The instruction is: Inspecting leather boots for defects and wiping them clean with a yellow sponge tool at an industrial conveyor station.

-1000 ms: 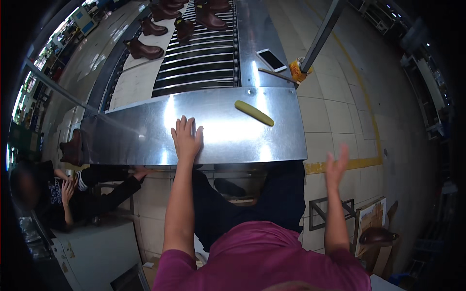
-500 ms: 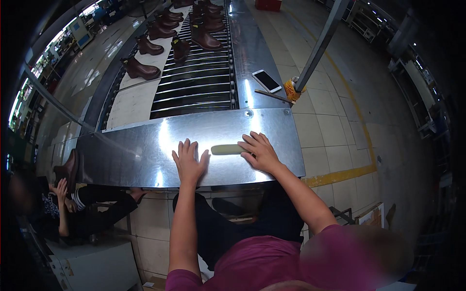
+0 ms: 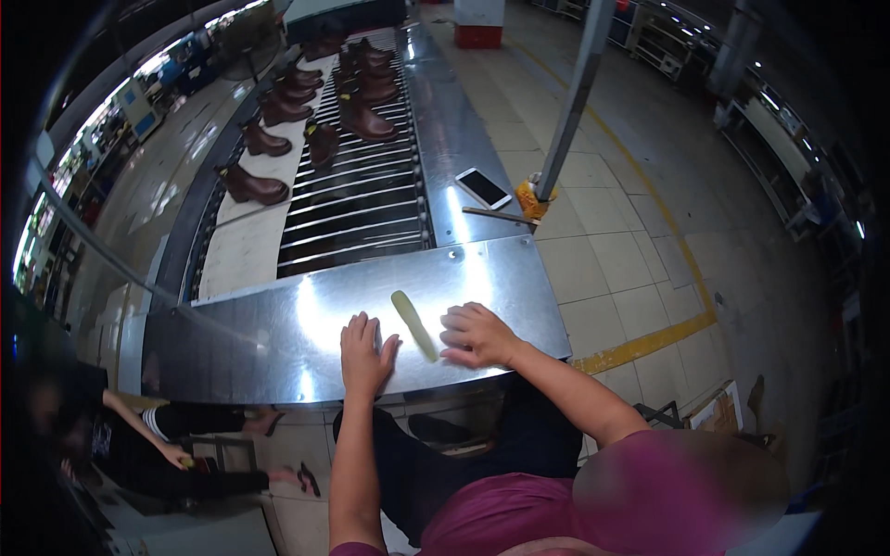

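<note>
A long, narrow olive-green piece with rounded ends [image 3: 413,324] lies slantwise on the metal tabletop [image 3: 232,347], its outline slightly blurred; I cannot tell its kind. Just left of it my left hand [image 3: 366,355] rests on the metal, thumb held away from the fingers, holding nothing. On the other side is my right hand [image 3: 480,335], with loosely bent fingers and the thumb apart from them. The piece's near end lies close to that thumb, and I cannot tell whether they touch.
Beyond the tabletop runs a roller conveyor [image 3: 352,218] carrying several brown boots [image 3: 252,185]. A phone [image 3: 483,188] and a thin bar [image 3: 499,216] lie on its right ledge, near a metal post [image 3: 575,102]. Another person [image 3: 139,431] sits at lower left.
The green piece has turned from lying crosswise to slanting toward me, and my right hand has come off it. The view has shifted. The boot beside the other person has gone from sight.
</note>
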### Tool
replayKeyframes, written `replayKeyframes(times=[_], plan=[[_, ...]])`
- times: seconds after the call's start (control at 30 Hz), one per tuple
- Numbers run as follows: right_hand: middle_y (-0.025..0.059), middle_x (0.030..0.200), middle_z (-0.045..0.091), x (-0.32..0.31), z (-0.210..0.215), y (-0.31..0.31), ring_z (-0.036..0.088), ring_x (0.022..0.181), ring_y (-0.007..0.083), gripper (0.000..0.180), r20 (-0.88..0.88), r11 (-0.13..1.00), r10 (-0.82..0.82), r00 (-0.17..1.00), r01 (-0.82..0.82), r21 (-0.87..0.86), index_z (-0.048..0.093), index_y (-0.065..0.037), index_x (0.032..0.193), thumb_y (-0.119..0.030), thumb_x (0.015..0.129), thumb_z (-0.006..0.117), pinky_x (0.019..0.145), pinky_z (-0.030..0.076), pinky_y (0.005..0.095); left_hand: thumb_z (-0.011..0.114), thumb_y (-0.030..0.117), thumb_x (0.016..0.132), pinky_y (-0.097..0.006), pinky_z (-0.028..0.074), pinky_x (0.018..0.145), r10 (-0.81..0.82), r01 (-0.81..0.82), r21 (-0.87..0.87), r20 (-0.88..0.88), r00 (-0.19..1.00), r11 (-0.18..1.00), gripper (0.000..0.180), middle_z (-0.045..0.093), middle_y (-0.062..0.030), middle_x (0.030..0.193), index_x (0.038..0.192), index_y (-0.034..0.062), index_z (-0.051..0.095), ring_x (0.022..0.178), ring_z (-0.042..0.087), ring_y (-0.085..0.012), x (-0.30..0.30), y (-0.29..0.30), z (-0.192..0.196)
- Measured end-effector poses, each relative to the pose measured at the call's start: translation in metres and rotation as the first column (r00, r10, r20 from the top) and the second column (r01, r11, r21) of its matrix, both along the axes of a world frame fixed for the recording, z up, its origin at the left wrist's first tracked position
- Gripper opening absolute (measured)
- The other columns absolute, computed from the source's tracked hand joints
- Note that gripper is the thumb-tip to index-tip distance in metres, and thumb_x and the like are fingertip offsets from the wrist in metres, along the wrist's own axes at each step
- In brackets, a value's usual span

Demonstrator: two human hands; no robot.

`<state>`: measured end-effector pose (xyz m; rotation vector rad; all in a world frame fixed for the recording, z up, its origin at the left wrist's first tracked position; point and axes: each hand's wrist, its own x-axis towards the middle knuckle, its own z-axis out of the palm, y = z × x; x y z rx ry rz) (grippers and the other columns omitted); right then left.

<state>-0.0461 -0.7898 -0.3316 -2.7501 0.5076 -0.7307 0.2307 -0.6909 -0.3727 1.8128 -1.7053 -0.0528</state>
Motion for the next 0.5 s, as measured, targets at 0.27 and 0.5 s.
replayKeyframes(times=[0.27,0.5], plan=[[0.0228,0.153,0.051,0.005,0.000,0.000,0.041,0.146,0.0446,0.060,-0.026,0.977,-0.214,0.976,0.214,-0.016,0.064,-0.009,0.140,-0.050,0.096,0.067,0.118,0.034,0.0531,0.069,0.045,0.095,-0.071,0.013,0.123,-0.224,0.207,0.156,0.105,0.969,0.966,0.057,0.050,-0.0151,0.155,0.143,0.0168,0.061,0.150,0.039,-0.0404,-0.060,-0.003,0.019],[0.0251,0.137,0.059,0.017,-0.034,-0.007,0.051,0.134,0.0462,0.055,0.064,0.861,-0.507,0.860,0.508,-0.005,0.056,-0.001,0.143,-0.033,0.098,0.066,0.115,0.039,0.0543,0.070,0.007,0.090,-0.050,0.042,0.114,-0.058,0.044,-0.114,-0.130,0.990,0.992,0.043,0.062,-0.0221,0.138,0.132,0.0027,0.064,0.134,0.053,-0.0430,-0.042,-0.001,-0.013]])
